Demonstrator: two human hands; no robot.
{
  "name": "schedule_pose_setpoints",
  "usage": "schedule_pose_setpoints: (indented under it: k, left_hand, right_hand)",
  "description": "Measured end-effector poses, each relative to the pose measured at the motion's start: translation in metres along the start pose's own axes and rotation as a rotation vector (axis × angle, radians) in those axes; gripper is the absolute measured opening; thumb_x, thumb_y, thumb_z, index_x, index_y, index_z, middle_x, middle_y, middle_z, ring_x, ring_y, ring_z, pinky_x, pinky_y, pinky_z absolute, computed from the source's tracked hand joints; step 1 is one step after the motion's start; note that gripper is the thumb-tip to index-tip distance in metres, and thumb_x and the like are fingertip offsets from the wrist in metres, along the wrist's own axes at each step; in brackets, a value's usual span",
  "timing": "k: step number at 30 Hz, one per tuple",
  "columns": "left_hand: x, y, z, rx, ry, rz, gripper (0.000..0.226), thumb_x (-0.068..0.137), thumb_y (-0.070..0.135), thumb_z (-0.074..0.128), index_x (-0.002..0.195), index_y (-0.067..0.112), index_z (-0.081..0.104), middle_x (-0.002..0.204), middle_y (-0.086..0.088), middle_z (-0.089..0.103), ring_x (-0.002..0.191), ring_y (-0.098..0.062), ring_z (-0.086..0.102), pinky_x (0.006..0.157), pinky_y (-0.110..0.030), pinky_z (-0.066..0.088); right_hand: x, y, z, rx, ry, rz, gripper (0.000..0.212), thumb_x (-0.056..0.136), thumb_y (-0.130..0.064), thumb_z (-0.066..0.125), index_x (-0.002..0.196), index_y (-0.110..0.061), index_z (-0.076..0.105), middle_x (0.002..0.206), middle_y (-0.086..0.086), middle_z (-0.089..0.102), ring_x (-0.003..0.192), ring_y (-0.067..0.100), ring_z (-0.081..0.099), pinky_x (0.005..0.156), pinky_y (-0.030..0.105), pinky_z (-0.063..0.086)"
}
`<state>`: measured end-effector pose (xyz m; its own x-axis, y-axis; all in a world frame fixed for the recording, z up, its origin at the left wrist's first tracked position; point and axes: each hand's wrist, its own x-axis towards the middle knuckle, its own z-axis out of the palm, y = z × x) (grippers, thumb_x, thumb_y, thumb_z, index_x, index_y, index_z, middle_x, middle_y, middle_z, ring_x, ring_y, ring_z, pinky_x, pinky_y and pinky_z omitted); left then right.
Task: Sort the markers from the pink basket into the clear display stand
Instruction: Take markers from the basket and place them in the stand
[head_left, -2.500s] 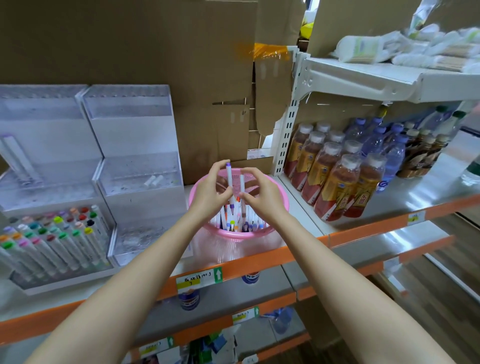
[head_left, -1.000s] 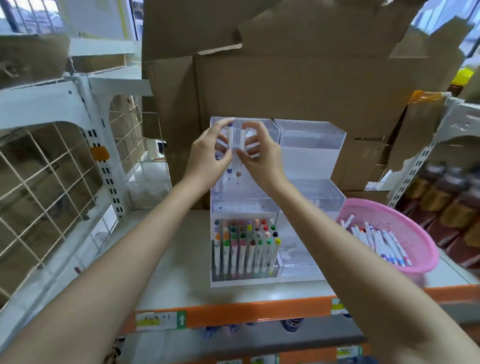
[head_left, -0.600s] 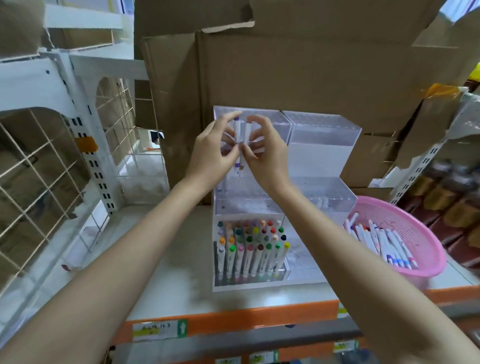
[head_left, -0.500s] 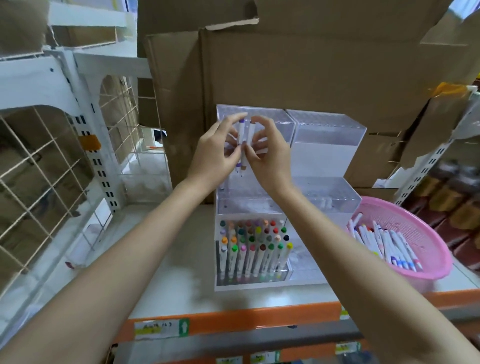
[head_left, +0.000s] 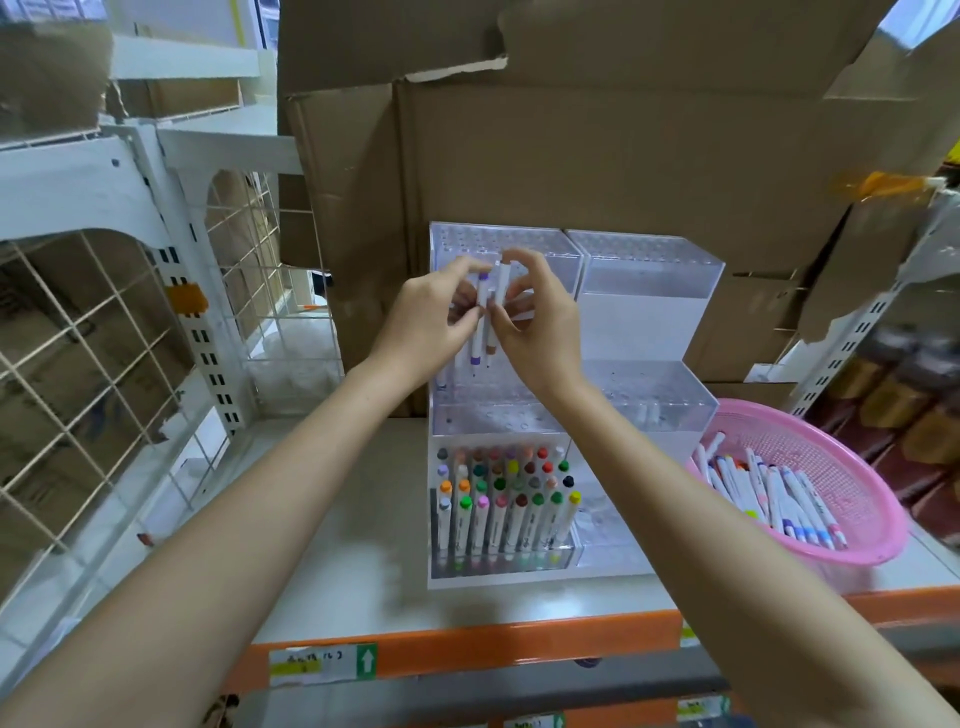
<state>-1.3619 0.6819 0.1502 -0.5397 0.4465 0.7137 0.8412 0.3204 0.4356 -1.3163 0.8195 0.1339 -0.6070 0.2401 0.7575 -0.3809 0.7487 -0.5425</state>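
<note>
Slim bare forearms (head_left: 249, 509) lead to a bare left grip (head_left: 429, 318) and a bare right grip (head_left: 541, 326)

The pale grey shelf (head_left: 337, 519) has an orange front edge (head_left: 467, 649), which carries a yellow-and-green label (head_left: 322, 662) towards its left. A tiered clear display stand (head_left: 644, 312) sits mid-shelf. Large cardboard boxes (head_left: 597, 156) stand just behind it on the far side. The pink basket (head_left: 852, 478) rests just beside the stand, on its right.
</note>
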Motion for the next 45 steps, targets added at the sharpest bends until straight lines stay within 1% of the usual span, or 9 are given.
schedule_pose_setpoints:
  k: [3, 8, 12, 17, 21, 28, 33, 41, 45]
  left_hand:
    - [0.0, -0.002, 0.002, 0.044, -0.012, 0.02, 0.024, 0.084, 0.004, 0.067, 0.108, 0.007, 0.064, 0.092, -0.006, 0.068, 0.083, -0.014, 0.065, 0.077, -0.029, 0.057]
    - [-0.004, -0.001, 0.006, 0.072, 0.005, 0.021, 0.019, 0.086, 0.006, 0.065, 0.105, 0.006, 0.065, 0.092, -0.007, 0.068, 0.081, -0.015, 0.064, 0.074, -0.03, 0.056]
    - [-0.007, -0.003, 0.013, 0.165, 0.025, 0.012, 0.018, 0.086, 0.01, 0.064, 0.104, 0.009, 0.066, 0.089, -0.007, 0.066, 0.085, -0.019, 0.06, 0.073, -0.036, 0.054]
    - [-0.007, 0.0, 0.015, 0.233, 0.084, -0.008, 0.017, 0.085, 0.011, 0.065, 0.102, 0.01, 0.069, 0.09, -0.004, 0.069, 0.092, -0.022, 0.057, 0.08, -0.029, 0.037]
    - [-0.01, -0.003, 0.013, 0.177, 0.077, -0.029, 0.018, 0.086, 0.01, 0.065, 0.104, 0.009, 0.069, 0.093, -0.007, 0.068, 0.09, -0.016, 0.057, 0.074, -0.02, 0.039]
    - [-0.011, -0.003, 0.011, 0.205, 0.086, 0.006, 0.017, 0.082, 0.006, 0.069, 0.099, 0.004, 0.07, 0.092, -0.009, 0.07, 0.089, -0.021, 0.059, 0.073, -0.021, 0.041]
    - [-0.009, -0.003, 0.011, 0.208, 0.081, -0.016, 0.013, 0.086, 0.008, 0.066, 0.098, 0.005, 0.07, 0.092, -0.008, 0.068, 0.089, -0.017, 0.056, 0.073, -0.02, 0.039]
    - [-0.007, 0.004, 0.011, 0.165, 0.088, -0.048, 0.011, 0.086, 0.01, 0.064, 0.096, 0.012, 0.067, 0.085, -0.003, 0.069, 0.085, -0.018, 0.057, 0.076, -0.034, 0.048]
    - [-0.007, 0.003, 0.012, 0.238, 0.071, -0.05, 0.006, 0.086, 0.012, 0.063, 0.089, 0.012, 0.068, 0.084, 0.0, 0.069, 0.087, -0.02, 0.056, 0.078, -0.03, 0.036]
  right_hand:
    - [-0.001, -0.001, 0.0, 0.001, -0.013, 0.002, 0.043, 0.084, -0.005, 0.068, 0.123, -0.015, 0.052, 0.082, 0.003, 0.057, 0.065, 0.008, 0.058, 0.06, 0.011, 0.048]
    - [-0.004, -0.001, -0.001, 0.003, -0.026, 0.011, 0.044, 0.085, -0.004, 0.067, 0.124, -0.016, 0.051, 0.082, 0.003, 0.057, 0.066, 0.011, 0.06, 0.06, 0.012, 0.049]
    - [-0.005, -0.001, -0.002, 0.003, -0.031, 0.019, 0.045, 0.085, -0.003, 0.067, 0.125, -0.015, 0.051, 0.082, 0.002, 0.057, 0.067, 0.012, 0.06, 0.061, 0.013, 0.049]
    - [-0.006, -0.001, -0.003, 0.004, -0.03, 0.033, 0.046, 0.084, -0.003, 0.068, 0.125, -0.016, 0.051, 0.082, 0.0, 0.058, 0.068, 0.012, 0.061, 0.063, 0.016, 0.051]
    - [-0.007, -0.001, -0.001, 0.016, -0.038, 0.04, 0.046, 0.084, -0.004, 0.068, 0.125, -0.017, 0.051, 0.082, -0.003, 0.056, 0.067, 0.01, 0.061, 0.063, 0.013, 0.05]
    - [-0.007, -0.002, 0.0, 0.009, -0.046, 0.041, 0.047, 0.084, -0.004, 0.069, 0.125, -0.018, 0.051, 0.083, 0.0, 0.057, 0.067, 0.009, 0.059, 0.063, 0.014, 0.05]
    - [-0.005, -0.001, 0.0, 0.007, -0.05, 0.043, 0.048, 0.084, -0.006, 0.069, 0.126, -0.019, 0.051, 0.083, 0.0, 0.058, 0.067, 0.009, 0.06, 0.062, 0.013, 0.05]
    - [-0.005, -0.001, 0.001, 0.0, -0.049, 0.036, 0.048, 0.084, -0.003, 0.068, 0.126, -0.017, 0.051, 0.083, 0.0, 0.058, 0.068, 0.008, 0.06, 0.063, 0.015, 0.052]
    - [-0.005, 0.0, 0.0, 0.0, -0.051, 0.04, 0.049, 0.083, -0.003, 0.069, 0.127, -0.017, 0.051, 0.083, 0.0, 0.057, 0.067, 0.008, 0.06, 0.062, 0.013, 0.051]
